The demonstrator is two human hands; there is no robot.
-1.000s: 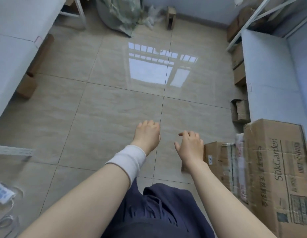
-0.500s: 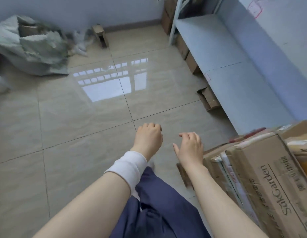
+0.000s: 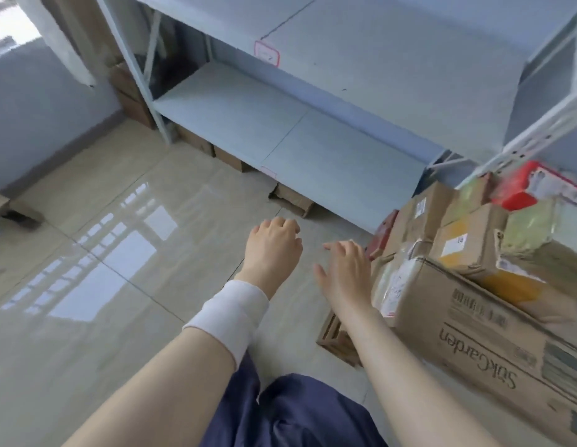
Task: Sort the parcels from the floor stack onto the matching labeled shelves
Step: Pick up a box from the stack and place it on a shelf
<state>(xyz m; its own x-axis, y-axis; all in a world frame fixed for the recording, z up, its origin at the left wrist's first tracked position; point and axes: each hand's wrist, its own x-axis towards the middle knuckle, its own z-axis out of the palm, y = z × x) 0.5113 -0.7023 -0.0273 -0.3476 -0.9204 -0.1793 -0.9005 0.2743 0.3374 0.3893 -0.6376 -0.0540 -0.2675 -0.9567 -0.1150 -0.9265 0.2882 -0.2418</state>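
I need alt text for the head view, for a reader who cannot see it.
Two empty hands, left hand and right hand, reach out over a tiled floor. The right hand is near a stack of parcels on the right; grey shelves stand behind.

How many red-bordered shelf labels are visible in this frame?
2. The upper label is on the upper shelf's front edge. The lower label, only partly visible, is on the lower shelf's front edge. Others may be hidden behind the parcel stack.
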